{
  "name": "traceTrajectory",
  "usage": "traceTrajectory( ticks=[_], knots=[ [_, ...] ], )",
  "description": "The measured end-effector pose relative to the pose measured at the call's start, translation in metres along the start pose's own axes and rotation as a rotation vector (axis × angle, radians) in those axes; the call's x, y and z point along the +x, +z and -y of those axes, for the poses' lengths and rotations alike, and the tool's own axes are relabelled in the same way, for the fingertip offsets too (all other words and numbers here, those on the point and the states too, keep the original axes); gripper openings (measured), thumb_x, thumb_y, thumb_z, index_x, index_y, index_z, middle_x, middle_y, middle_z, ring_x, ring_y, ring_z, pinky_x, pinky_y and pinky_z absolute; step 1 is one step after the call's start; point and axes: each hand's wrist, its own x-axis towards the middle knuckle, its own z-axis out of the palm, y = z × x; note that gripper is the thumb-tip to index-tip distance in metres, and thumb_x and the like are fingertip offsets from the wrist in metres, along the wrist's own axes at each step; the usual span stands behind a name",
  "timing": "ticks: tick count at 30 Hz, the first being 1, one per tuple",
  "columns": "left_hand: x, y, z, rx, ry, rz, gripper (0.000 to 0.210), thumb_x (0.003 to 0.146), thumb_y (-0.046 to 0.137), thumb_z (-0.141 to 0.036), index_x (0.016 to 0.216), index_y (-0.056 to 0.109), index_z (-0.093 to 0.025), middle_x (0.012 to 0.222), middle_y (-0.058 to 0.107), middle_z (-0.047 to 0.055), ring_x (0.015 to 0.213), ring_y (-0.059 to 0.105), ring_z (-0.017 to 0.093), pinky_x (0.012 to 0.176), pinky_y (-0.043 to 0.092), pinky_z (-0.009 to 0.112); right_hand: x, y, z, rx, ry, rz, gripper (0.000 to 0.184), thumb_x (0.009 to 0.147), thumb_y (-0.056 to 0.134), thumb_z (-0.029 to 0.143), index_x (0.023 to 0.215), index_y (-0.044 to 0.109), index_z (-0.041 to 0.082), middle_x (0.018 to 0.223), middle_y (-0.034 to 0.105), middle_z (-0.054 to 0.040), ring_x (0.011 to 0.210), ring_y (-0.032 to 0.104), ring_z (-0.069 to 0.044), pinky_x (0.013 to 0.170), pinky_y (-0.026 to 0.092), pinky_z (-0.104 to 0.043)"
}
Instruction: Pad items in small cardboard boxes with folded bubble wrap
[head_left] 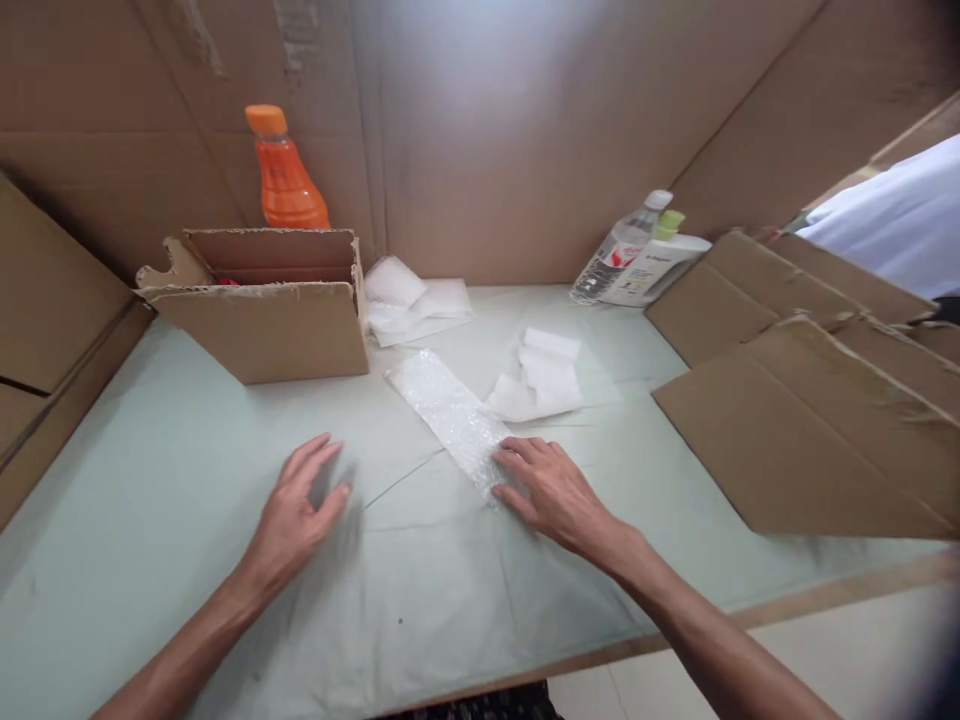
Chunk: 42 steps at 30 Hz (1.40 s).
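- Wrap point(450, 418): lying slantwise on table point(172, 490), beside crumpled sheet point(551, 378); near end being touched by right hand point(551, 490).
- Right fingers: being held narrowly apart at edge; whether edge is being pinched cannot be told.
- Left hand point(304, 505): being held left of wrap, thumb and fingers parted wide, nothing being gripped.
- Judged best handling: 2 hands being used, light fingertip pressure being applied, bubbles being spared, edges being aligned flat.

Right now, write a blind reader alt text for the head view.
A person's right hand is at the near end of a bubble-wrap strip on a pale green tabletop; the left hand, empty, is apart from it. Beyond are an open-topped cardboard box and an orange-capped bottle.
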Motion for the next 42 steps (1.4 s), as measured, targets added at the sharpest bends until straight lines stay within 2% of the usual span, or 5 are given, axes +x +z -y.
traceTrajectory(
  ticks=[15,21,29,35,42],
  knots=[
    [-0.003,0.053,-0.031,0.308,0.663,0.424,0.038,0.081,0.058,-0.013,0.115,0.071,-0.02,0.147,0.06,0.015,0.142,0.05,0.037,0.116,0.041,0.062,0.035,-0.036,-0.059,-0.186,0.035,-0.163,0.032,0.084,0.051,-0.004,0.091,0.076,0.015,0.14,0.065,-0.0193,0.143,0.048,-0.038,0.106,0.042,-0.055],
    [0.002,0.008,-0.05,0.093,0.532,0.153,0.05,0.09,0.063,-0.032,0.139,0.059,-0.023,0.15,0.057,0.016,0.14,0.053,0.034,0.114,0.045,0.057,0.03,-0.09,-0.051,0.215,-0.146,-0.462,0.017,0.094,0.063,0.034,0.084,0.073,0.024,0.131,0.071,-0.0065,0.139,0.052,-0.033,0.112,0.04,-0.055],
    [0.044,-0.006,-0.123,-0.309,0.46,0.327,0.073,0.077,0.078,-0.045,0.143,0.056,-0.023,0.134,0.067,0.01,0.117,0.066,0.028,0.098,0.055,0.041,0.037,-0.103,0.036,0.626,-0.408,0.202,0.02,0.096,0.061,0.032,0.084,0.069,0.019,0.069,0.065,0.0037,0.061,0.054,-0.01,0.06,0.039,-0.023],
    [0.009,-0.01,-0.085,-0.303,0.088,0.26,0.022,0.08,0.07,-0.041,0.08,0.071,-0.019,0.073,0.068,0.001,0.066,0.061,0.015,0.06,0.048,0.026,0.005,-0.064,0.005,0.69,-0.212,0.42,0.026,0.09,0.07,0.04,0.078,0.063,0.018,0.071,0.061,0.004,0.062,0.05,-0.01,0.057,0.038,-0.023],
    [-0.035,-0.002,-0.049,-0.483,-0.209,0.273,0.052,0.074,0.075,-0.041,0.121,0.068,-0.019,0.082,0.065,0.0,0.072,0.061,0.016,0.065,0.05,0.027,0.033,-0.078,-0.042,0.55,-0.094,0.338,0.01,0.086,0.068,0.028,0.08,0.072,0.02,0.074,0.071,-0.0001,0.064,0.058,-0.015,0.062,0.043,-0.028]
  ],
)
